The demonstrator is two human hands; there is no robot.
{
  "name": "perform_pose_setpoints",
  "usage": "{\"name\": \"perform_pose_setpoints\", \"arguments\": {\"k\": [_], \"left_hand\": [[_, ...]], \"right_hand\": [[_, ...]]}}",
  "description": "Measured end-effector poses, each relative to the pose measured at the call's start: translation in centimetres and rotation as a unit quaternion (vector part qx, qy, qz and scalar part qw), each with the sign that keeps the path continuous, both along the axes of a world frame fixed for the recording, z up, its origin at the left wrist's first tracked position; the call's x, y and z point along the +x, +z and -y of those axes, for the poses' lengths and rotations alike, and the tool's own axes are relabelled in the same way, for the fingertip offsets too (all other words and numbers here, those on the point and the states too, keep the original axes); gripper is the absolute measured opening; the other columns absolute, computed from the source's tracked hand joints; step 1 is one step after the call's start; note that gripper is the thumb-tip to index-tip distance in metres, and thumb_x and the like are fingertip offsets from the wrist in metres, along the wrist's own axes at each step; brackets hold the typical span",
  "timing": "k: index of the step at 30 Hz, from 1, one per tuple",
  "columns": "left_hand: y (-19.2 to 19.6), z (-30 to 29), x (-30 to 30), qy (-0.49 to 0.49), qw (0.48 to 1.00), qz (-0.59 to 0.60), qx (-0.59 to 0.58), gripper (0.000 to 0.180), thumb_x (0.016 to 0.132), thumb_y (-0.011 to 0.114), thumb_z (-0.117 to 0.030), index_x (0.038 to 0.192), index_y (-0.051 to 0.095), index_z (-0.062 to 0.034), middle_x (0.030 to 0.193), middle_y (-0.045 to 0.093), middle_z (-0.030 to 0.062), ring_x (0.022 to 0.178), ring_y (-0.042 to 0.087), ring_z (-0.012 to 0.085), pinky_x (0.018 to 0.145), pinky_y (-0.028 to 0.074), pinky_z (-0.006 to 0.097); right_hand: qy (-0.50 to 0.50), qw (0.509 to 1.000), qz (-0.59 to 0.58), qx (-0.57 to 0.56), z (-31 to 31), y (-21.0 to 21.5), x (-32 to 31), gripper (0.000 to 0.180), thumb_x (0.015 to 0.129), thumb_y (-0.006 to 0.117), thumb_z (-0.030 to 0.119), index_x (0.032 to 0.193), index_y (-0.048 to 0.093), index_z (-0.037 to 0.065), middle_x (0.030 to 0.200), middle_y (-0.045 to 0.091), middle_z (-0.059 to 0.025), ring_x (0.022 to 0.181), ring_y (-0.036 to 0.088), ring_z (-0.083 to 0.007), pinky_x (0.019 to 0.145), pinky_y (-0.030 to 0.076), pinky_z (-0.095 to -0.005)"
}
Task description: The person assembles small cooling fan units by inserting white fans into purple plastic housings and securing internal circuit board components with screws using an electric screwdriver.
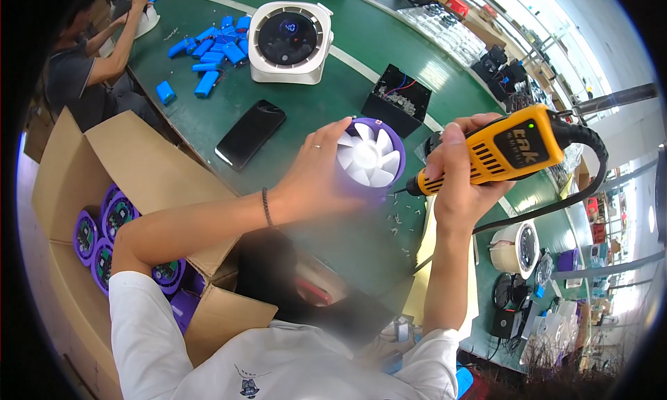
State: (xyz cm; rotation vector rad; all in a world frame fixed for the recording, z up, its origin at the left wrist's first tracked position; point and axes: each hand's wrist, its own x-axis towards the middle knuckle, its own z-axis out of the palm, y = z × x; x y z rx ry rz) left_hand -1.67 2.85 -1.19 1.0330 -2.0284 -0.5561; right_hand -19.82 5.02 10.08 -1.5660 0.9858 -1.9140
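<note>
My left hand [313, 169] grips a round purple fan unit [368, 154] by its left side, its white blades turned up toward me. In my right hand [460, 184] is a yellow electric screwdriver [513, 150], held nearly level with a black cord running from its back end. Its dark bit points left and reaches close to the lower right rim of the fan unit; I cannot tell if they touch. Below the bit, several small loose screws [396, 221] lie scattered on the green table [326, 108]. Just behind the fan stands a black box [410, 118] holding screws and thin wires.
A black phone [251, 134], blue battery packs [222, 49] and a white appliance with a lit round display [288, 42] sit farther back. At left, an open cardboard box [153, 167] holds purple units [103, 261]. Another white appliance [513, 249] stands right; a co-worker [76, 73] sits far left.
</note>
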Motion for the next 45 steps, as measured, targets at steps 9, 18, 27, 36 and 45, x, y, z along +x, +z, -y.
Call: {"name": "perform_pose_setpoints", "arguments": {"k": [9,18,27,36,45], "left_hand": [[2.7,1.0,2.7,-0.048,0.989,0.138,0.009,0.116,0.060,0.092,-0.033,0.153,0.025,-0.0109,0.140,0.038,0.0245,0.127,0.041,0.0452,0.109,0.037,0.050],[2.0,-0.6,2.4,0.026,0.983,0.173,-0.050,0.092,0.070,0.087,-0.032,0.140,0.035,-0.0022,0.114,0.049,0.0202,0.104,0.054,0.0391,0.089,0.046,0.046],[2.4,-1.4,1.6,0.010,0.983,0.175,-0.054,0.092,0.072,0.085,-0.029,0.143,0.032,-0.0014,0.112,0.049,0.0190,0.099,0.053,0.0381,0.085,0.045,0.045],[0.1,2.3,2.8,-0.118,0.993,0.007,0.000,0.114,0.070,0.089,-0.036,0.153,0.019,-0.0019,0.147,0.038,0.0255,0.133,0.044,0.0418,0.113,0.036,0.045],[-0.4,2.1,1.8,-0.106,0.993,-0.009,0.051,0.114,0.067,0.090,-0.035,0.152,0.022,-0.0025,0.142,0.045,0.0243,0.131,0.048,0.0394,0.110,0.039,0.043]], "right_hand": [[-0.010,0.998,0.063,-0.017,-0.4,1.0,-0.1,0.029,0.085,0.069,-0.004,0.107,0.052,0.001,0.078,0.060,-0.0080,0.049,0.055,-0.0095,0.044,0.044,-0.0223],[0.033,0.992,0.118,-0.023,-1.4,1.5,0.1,0.033,0.086,0.067,-0.001,0.113,0.048,0.004,0.080,0.058,-0.0105,0.047,0.053,-0.0116,0.044,0.044,-0.0244],[0.089,0.995,0.033,-0.021,-1.4,0.3,1.9,0.033,0.089,0.062,0.007,0.118,0.047,0.003,0.085,0.055,-0.0120,0.042,0.047,-0.0115,0.041,0.041,-0.0265],[0.084,0.996,0.021,-0.003,-0.7,-0.1,2.1,0.031,0.090,0.061,0.008,0.117,0.048,0.001,0.084,0.057,-0.0135,0.042,0.048,-0.0116,0.041,0.042,-0.0263],[0.108,0.993,-0.026,-0.031,-0.6,-0.4,1.7,0.033,0.091,0.060,0.009,0.119,0.046,0.002,0.085,0.057,-0.0134,0.042,0.048,-0.0115,0.042,0.043,-0.0262]]}}
